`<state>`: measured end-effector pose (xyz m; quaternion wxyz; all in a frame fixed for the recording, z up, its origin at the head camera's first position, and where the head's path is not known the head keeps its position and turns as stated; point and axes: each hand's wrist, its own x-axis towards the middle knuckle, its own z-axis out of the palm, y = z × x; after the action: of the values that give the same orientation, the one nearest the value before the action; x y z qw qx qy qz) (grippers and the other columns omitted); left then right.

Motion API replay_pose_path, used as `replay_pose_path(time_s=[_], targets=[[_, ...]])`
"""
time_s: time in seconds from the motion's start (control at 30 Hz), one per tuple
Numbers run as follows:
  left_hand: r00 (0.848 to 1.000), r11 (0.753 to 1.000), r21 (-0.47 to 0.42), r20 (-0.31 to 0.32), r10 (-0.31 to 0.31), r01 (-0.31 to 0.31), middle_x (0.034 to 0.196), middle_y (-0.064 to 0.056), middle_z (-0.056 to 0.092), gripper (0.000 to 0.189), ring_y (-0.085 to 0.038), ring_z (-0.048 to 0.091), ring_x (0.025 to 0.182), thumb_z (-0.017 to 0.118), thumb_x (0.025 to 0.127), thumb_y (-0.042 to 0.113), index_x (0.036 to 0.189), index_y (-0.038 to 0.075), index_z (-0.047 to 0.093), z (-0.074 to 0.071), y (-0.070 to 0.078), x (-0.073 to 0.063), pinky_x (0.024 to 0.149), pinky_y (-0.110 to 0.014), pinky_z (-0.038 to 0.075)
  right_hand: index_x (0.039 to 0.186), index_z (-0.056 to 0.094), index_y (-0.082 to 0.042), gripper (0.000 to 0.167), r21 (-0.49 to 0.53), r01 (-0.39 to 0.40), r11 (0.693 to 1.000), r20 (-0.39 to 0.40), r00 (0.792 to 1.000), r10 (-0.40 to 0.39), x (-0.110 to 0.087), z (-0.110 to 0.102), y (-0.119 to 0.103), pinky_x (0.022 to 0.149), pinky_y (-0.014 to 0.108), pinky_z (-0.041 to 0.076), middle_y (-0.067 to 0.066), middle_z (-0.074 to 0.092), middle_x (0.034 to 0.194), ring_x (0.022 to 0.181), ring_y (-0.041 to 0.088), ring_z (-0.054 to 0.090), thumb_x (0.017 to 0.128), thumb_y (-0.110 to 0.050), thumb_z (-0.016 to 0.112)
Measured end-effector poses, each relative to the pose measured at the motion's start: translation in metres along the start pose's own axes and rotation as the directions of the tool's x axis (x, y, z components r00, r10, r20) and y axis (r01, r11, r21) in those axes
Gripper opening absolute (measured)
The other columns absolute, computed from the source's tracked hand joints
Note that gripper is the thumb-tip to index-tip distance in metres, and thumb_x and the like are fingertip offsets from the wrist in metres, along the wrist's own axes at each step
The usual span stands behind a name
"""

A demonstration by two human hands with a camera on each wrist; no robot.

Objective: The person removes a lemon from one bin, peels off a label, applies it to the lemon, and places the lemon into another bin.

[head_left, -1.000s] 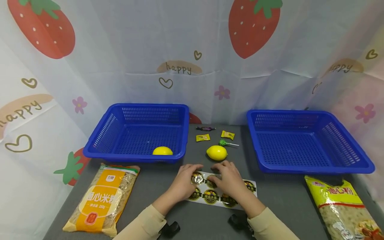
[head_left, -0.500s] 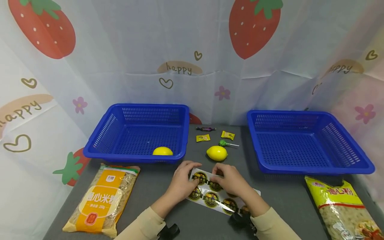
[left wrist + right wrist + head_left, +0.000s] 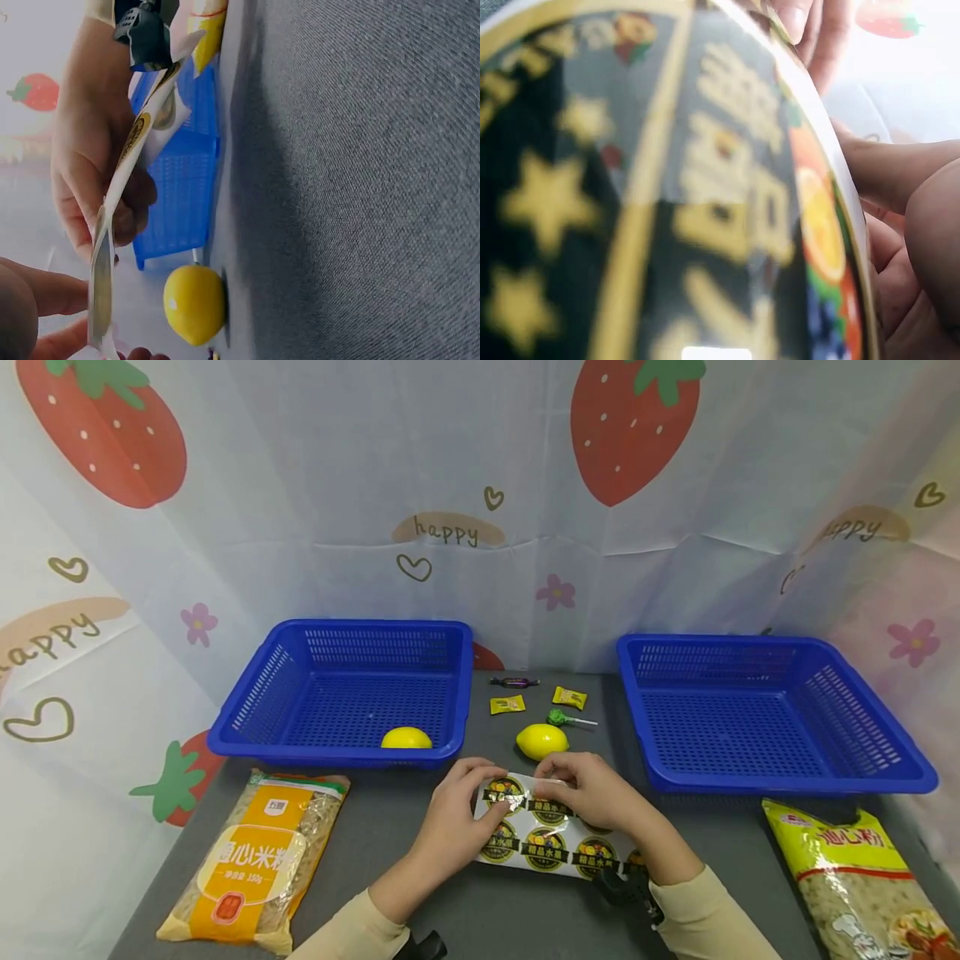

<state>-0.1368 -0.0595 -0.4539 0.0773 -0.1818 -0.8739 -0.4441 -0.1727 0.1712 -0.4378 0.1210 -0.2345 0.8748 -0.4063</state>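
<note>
A white sheet of round black-and-gold stickers (image 3: 545,850) is held between both hands at the middle of the table. My left hand (image 3: 455,814) pinches its left end, thumb on top of the stickers. My right hand (image 3: 596,792) pinches the far edge near the middle, with curled fingers. In the left wrist view the sticker sheet (image 3: 124,169) is bent and clear of the table, with the right hand (image 3: 94,139) behind it. The right wrist view is filled by one blurred sticker (image 3: 727,195). A lemon (image 3: 542,742) lies just beyond the hands.
Blue baskets stand at left (image 3: 337,753) and right (image 3: 787,783); the left one holds a lemon (image 3: 407,738). Wrapped candies (image 3: 507,704) and a green lollipop (image 3: 557,717) lie between them. Bagged pasta packs lie at left (image 3: 247,860) and right (image 3: 862,877).
The sticker sheet has come up off the table and shifted slightly right, tilting on the way. My right hand has moved right and a little away with it; my left hand stays on the left end.
</note>
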Motion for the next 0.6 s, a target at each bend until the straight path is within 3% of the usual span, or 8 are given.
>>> replay_pose_path(time_s=[0.17, 0.4, 0.6], targets=[[1.000, 1.000, 0.003, -0.008, 0.003, -0.003, 0.122, -0.004, 0.062, 0.029, -0.024, 0.057, 0.078, 0.077, 0.087, 0.011, 0.116, 0.011, 0.071, -0.0001, 0.0007, 0.0003, 0.068, -0.023, 0.045, 0.100, 0.068, -0.020, 0.009, -0.008, 0.003, 1.000, -0.008, 1.000, -0.003, -0.0003, -0.0006, -0.0017, 0.068, 0.028, 0.050, -0.009, 0.068, 0.083, 0.070, 0.009, 0.060, 0.100, -0.028, 0.065], [1.000, 1.000, -0.006, -0.002, -0.025, 0.025, 0.120, -0.005, 0.063, 0.027, -0.021, 0.064, 0.104, 0.076, 0.088, 0.010, 0.114, 0.008, 0.068, -0.0004, 0.0024, 0.0014, 0.082, -0.033, 0.057, 0.099, 0.068, -0.020, 0.008, -0.008, 0.010, 1.000, -0.016, 1.000, -0.010, -0.0013, -0.0005, -0.0015, 0.067, 0.027, 0.049, -0.010, 0.068, 0.081, 0.069, 0.009, 0.059, 0.099, -0.028, 0.066], [1.000, 1.000, 0.006, -0.014, -0.016, 0.016, 0.119, -0.005, 0.063, 0.022, -0.022, 0.064, 0.105, 0.077, 0.087, 0.010, 0.108, 0.010, 0.069, 0.0004, 0.0017, 0.0020, 0.081, -0.034, 0.056, 0.098, 0.068, -0.020, 0.009, -0.009, 0.009, 1.000, -0.015, 1.000, -0.009, -0.0020, -0.0006, -0.0015, 0.066, 0.026, 0.048, -0.010, 0.068, 0.081, 0.069, 0.009, 0.058, 0.099, -0.028, 0.066]])
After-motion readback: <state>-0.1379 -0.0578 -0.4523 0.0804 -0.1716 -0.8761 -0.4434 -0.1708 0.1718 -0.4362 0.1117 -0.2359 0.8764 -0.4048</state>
